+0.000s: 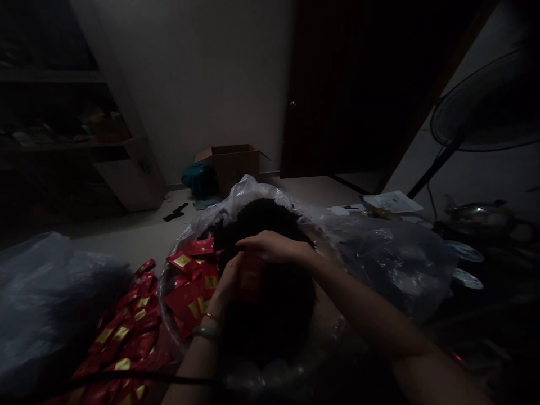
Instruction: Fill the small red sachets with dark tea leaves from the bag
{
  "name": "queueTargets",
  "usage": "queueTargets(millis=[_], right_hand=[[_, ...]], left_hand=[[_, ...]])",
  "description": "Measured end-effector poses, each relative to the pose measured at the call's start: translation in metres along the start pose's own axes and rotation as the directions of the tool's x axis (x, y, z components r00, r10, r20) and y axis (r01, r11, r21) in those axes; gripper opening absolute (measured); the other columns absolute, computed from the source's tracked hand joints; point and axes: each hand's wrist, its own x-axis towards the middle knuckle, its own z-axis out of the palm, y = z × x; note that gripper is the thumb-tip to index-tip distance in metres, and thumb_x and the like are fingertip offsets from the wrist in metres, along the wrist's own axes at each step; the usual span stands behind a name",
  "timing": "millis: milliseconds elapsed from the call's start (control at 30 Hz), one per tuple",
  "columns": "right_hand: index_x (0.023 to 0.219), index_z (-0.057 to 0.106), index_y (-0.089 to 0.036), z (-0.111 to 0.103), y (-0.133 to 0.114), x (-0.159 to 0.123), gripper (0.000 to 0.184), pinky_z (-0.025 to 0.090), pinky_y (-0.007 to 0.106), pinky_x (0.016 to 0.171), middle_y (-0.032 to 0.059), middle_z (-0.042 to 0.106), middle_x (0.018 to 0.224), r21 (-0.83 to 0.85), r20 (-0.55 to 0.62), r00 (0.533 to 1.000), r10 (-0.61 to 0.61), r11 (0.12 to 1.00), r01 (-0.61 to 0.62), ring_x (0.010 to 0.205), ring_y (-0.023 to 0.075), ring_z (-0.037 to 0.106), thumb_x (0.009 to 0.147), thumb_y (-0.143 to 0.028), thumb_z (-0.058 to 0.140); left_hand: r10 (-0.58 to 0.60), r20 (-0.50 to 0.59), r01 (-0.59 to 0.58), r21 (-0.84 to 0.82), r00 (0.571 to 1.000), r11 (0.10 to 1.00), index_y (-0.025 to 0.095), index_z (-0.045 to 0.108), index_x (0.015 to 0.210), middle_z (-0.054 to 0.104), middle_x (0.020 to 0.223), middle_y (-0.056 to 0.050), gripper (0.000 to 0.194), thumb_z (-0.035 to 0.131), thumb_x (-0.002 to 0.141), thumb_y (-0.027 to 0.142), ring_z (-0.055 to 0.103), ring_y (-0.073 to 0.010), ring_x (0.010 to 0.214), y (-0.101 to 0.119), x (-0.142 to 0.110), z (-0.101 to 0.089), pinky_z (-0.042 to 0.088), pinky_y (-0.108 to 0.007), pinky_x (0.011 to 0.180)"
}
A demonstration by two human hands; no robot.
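My left hand [228, 281] grips a red foil packet [251, 279] with a gold label, holding it upright above a heap of dark, loose, leaf-like material [264, 219]. My right hand [270, 246] reaches across from the right and lies over the packet's top edge, its fingers curved toward my left hand. Whether it holds anything is hidden. The heap sits in a clear plastic bag [333, 236] lining a round basin [169, 315]. Several red packets [188, 298] lie inside the basin rim, close to my left wrist.
Many more red packets [126, 337] spread over the floor to the left, beside a grey plastic bag [50, 298]. A cardboard box [232, 169], teal cloth [199, 180], shelf unit [126, 169], door [337, 84], standing fan [481, 101] and metal kettle [478, 216] stand beyond.
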Motion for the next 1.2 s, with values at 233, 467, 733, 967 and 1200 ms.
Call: queueTargets(millis=[233, 467, 733, 967, 1200], right_hand=[[0.125, 0.057, -0.021, 0.007, 0.009, -0.008, 0.047, 0.045, 0.026, 0.084, 0.0057, 0.068, 0.115, -0.013, 0.044, 0.999, 0.021, 1.000, -0.021, 0.097, 0.0182, 0.066, 0.080, -0.006, 0.051], [0.128, 0.054, -0.017, 0.015, 0.012, -0.013, 0.045, 0.047, 0.026, 0.080, 0.0068, 0.071, 0.103, 0.115, -0.023, 0.999, 0.032, 0.993, -0.029, 0.085, 0.0157, 0.067, 0.083, -0.009, 0.049], [0.113, 0.059, -0.021, 0.038, 0.014, -0.025, 0.042, 0.046, 0.038, 0.087, 0.0069, 0.062, 0.103, 0.230, -0.480, 0.860, 0.173, 0.971, -0.066, 0.096, 0.0205, 0.057, 0.072, -0.023, 0.071], [0.096, 0.061, -0.020, 0.058, 0.011, -0.040, 0.022, 0.050, 0.031, 0.078, 0.0040, 0.064, 0.095, 0.372, -0.501, 0.836, 0.224, 0.928, -0.026, 0.086, 0.0164, 0.061, 0.076, -0.011, 0.058], [0.083, 0.061, -0.020, 0.073, 0.022, -0.062, 0.011, 0.050, 0.032, 0.078, 0.0083, 0.062, 0.099, 0.075, -0.536, 0.844, 0.023, 0.997, 0.020, 0.091, 0.0186, 0.060, 0.081, -0.012, 0.054]], left_hand=[[0.066, -0.159, -0.070, -0.018, 0.985, 0.997, 0.015, 0.070, 0.080, 0.071, 0.077, -0.004, 0.033, 0.075, 0.061, 0.042, 0.064, -0.0180, 0.074, 0.007, 0.000, -0.002, 0.048, -0.026, 0.068], [-0.050, 0.059, 0.051, -0.012, 0.997, 0.999, 0.013, 0.071, 0.091, 0.073, 0.087, -0.009, 0.042, 0.078, 0.059, 0.040, 0.066, -0.0223, 0.080, 0.007, -0.002, 0.005, 0.050, -0.029, 0.072], [-0.025, -0.016, 0.023, -0.161, 1.000, 0.987, 0.014, 0.066, 0.085, 0.069, 0.079, -0.002, 0.038, 0.078, 0.058, 0.038, 0.063, -0.0140, 0.068, 0.004, -0.004, 0.006, 0.049, -0.024, 0.066], [0.155, -0.030, -0.154, 0.021, 0.988, 0.988, 0.017, 0.060, 0.082, 0.066, 0.080, 0.000, 0.035, 0.080, 0.054, 0.026, 0.062, -0.0160, 0.079, 0.006, -0.006, 0.009, 0.048, -0.025, 0.074], [0.383, 0.238, -0.438, 0.256, 0.893, 0.862, 0.022, 0.056, 0.110, 0.059, 0.123, -0.011, 0.047, 0.072, 0.066, 0.020, 0.057, -0.0228, 0.110, 0.005, -0.012, 0.011, 0.044, -0.036, 0.094]])
